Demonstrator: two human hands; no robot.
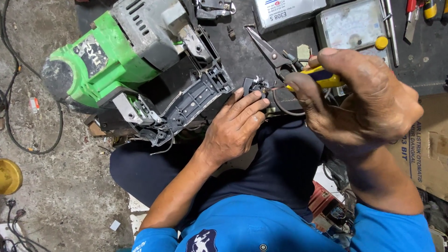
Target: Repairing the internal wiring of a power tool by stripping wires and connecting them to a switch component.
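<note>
My left hand [235,126] grips a small black switch part [255,86] with thin wires coming off it. My right hand [361,95] is raised close to the camera and holds a yellow-handled tool [324,78], its tip pointed at the switch part. A green and grey power tool [126,51] lies opened to the left, its dark grey handle shell [196,100] exposed with loose wires hanging out. Scissors [270,51] lie just behind the switch part.
A black mat [242,56] holds a white box [284,11], a grey analog meter [352,25] and hand tools at the far right. A cardboard box [427,144] sits at right. Black cable loops over the concrete floor [56,186]; a yellow round object [9,176] lies at left.
</note>
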